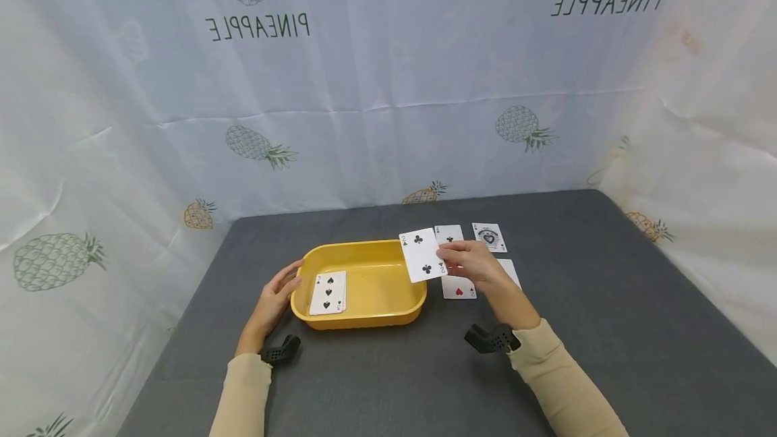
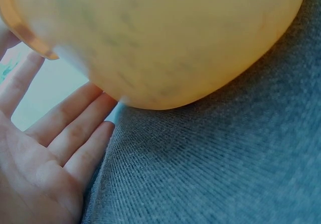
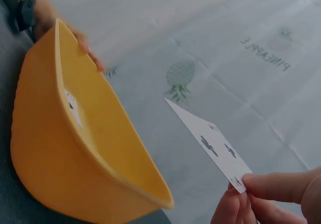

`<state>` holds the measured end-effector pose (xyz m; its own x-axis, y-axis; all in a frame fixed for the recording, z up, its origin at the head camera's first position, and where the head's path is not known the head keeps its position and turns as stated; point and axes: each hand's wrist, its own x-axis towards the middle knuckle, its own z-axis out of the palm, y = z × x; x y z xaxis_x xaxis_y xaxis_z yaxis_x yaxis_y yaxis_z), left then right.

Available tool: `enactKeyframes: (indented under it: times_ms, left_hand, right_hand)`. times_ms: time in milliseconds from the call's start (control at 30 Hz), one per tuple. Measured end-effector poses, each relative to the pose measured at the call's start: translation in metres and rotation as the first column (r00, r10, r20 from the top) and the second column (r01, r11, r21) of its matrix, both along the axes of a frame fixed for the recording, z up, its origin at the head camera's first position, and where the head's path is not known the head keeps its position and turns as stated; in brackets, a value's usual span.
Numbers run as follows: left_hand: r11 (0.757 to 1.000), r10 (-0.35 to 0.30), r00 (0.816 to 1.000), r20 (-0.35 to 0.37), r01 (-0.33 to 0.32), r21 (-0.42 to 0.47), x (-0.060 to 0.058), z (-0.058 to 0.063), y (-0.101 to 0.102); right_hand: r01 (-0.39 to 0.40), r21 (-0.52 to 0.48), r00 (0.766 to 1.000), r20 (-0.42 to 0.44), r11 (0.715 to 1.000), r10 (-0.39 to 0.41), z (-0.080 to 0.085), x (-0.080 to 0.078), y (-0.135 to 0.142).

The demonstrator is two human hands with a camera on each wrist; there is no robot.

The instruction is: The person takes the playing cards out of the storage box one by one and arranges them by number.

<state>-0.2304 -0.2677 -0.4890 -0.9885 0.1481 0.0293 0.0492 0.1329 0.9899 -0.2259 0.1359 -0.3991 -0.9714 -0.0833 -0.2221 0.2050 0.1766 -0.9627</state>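
Note:
My right hand [image 1: 479,267] pinches a two of clubs playing card [image 1: 420,255] at its edge between thumb and fingers. The card is held tilted over the right end of a yellow tray [image 1: 373,295]. Against the tray's left end rests my left hand [image 1: 273,302], its fingers [image 2: 75,128] nearly straight along the outer wall and rim. Inside the tray, toward the left, a three of spades [image 1: 328,293] lies face up on top of at least one other card.
Right of the tray, several cards lie face up on the dark grey table [image 1: 376,383]: an ornate ace [image 1: 489,237], a heart card [image 1: 458,288], a black-suit card [image 1: 448,232], and one mostly hidden behind my right hand. Pineapple-print curtains [image 1: 388,86] surround the table.

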Motion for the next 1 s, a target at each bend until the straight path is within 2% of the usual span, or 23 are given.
enactKeyframes:
  times_ms: [233, 467, 667, 833, 1000]
  left_hand:
    - [1.000, -0.020, 1.000, -0.014, 0.020, 0.014, 0.002, 0.001, 0.001]
    - [1.000, 0.005, 1.000, 0.003, -0.005, -0.002, 0.000, 0.000, 0.001]
    - [1.000, -0.004, 1.000, -0.017, 0.004, 0.014, -0.001, 0.001, 0.001]
    - [1.000, 0.000, 1.000, -0.015, 0.000, 0.011, 0.000, 0.001, 0.001]
    - [1.000, 0.008, 1.000, -0.001, -0.008, -0.002, 0.001, 0.001, 0.001]
  right_hand:
    - [0.011, 0.074, 1.000, -0.001, 0.997, -0.011, -0.009, 0.002, 0.036]
    - [0.046, 0.097, 0.999, -0.015, 0.994, -0.045, -0.010, 0.003, 0.065]
    - [0.071, 0.134, 0.997, 0.003, 0.988, -0.072, -0.013, 0.001, 0.089]
    - [0.066, 0.126, 0.998, 0.016, 0.990, -0.068, -0.019, -0.001, 0.108]
    - [0.056, 0.167, 0.998, 0.028, 0.984, -0.062, -0.029, -0.003, 0.130]
